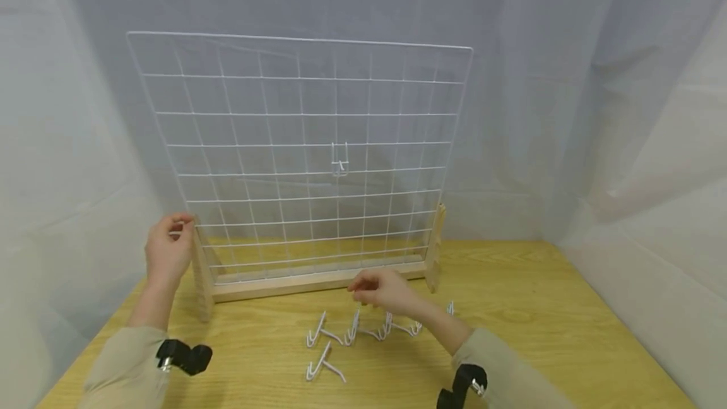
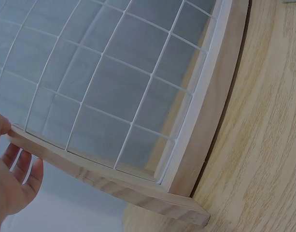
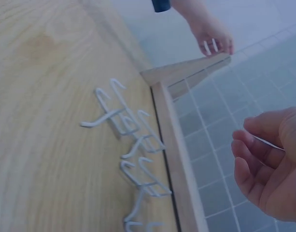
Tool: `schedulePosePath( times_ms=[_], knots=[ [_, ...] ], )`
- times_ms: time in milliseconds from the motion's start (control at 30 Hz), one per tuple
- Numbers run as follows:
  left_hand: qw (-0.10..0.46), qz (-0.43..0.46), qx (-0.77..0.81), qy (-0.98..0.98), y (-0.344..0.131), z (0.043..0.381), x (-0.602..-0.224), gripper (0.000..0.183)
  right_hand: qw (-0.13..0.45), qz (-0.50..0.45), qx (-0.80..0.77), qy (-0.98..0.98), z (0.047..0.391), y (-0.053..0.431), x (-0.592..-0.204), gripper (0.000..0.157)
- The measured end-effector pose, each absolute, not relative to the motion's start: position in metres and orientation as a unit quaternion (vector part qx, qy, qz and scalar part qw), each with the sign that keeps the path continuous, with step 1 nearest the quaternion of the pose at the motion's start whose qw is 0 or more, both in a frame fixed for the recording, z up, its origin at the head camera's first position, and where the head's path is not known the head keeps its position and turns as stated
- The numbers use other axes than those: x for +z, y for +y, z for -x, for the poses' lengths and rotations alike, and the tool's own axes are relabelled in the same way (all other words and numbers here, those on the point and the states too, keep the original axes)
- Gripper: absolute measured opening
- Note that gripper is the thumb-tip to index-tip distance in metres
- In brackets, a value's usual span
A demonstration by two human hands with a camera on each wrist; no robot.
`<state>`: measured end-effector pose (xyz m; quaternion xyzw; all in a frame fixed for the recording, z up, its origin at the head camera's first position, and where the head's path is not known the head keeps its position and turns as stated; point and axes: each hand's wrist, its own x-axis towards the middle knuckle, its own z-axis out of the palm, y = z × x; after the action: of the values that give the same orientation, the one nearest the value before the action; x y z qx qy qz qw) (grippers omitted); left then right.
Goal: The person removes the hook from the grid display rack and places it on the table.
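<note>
A white wire grid panel (image 1: pixel 301 114) stands upright in a wooden stand (image 1: pixel 284 286). My left hand (image 1: pixel 169 250) grips the top of the stand's left post (image 2: pixel 85 171), thumb on one side and fingers on the other. One white wire hook (image 1: pixel 339 164) hangs near the middle of the grid. In front of the stand's base, my right hand (image 1: pixel 389 289) hovers over loose hooks, its fingers loosely bent around nothing. Several white double-wire hooks (image 1: pixel 353 330) lie in a row below it, partly hidden by the forearm. Another hook (image 1: pixel 325 363) lies closer to me.
The stand's right post (image 1: pixel 435 248) is at the far side of the panel. A wood-grain table (image 1: pixel 511 320) carries everything. Pale sheeting (image 1: pixel 528 112) hangs behind and at both sides. Each sleeve bears a black camera mount (image 1: pixel 183 357).
</note>
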<state>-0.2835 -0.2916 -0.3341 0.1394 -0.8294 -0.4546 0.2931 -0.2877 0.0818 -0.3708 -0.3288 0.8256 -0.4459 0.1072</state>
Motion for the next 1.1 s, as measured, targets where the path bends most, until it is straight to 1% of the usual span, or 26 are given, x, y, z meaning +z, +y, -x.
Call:
schedulePosePath(
  times_ms=[267, 433, 833, 1100],
  knots=[
    [0.288, -0.137, -0.456, -0.831, -0.290, 0.284, -0.334, 0.032, 0.111, 0.298, -0.487, 0.814, 0.298, 0.086, -0.341, 0.021],
    [0.286, -0.139, -0.456, -0.832, -0.291, 0.286, -0.335, 0.032, 0.093, 0.300, -0.499, 0.808, 0.305, 0.085, -0.329, 0.018],
    [0.292, -0.141, -0.454, -0.830, -0.292, 0.286, -0.335, 0.031, 0.062, 0.294, -0.508, 0.807, 0.312, 0.080, -0.307, 0.020],
    [0.291, -0.138, -0.459, -0.828, -0.292, 0.288, -0.335, 0.032, 0.044, 0.269, -0.529, 0.804, 0.316, 0.077, -0.290, 0.022]
  ],
)
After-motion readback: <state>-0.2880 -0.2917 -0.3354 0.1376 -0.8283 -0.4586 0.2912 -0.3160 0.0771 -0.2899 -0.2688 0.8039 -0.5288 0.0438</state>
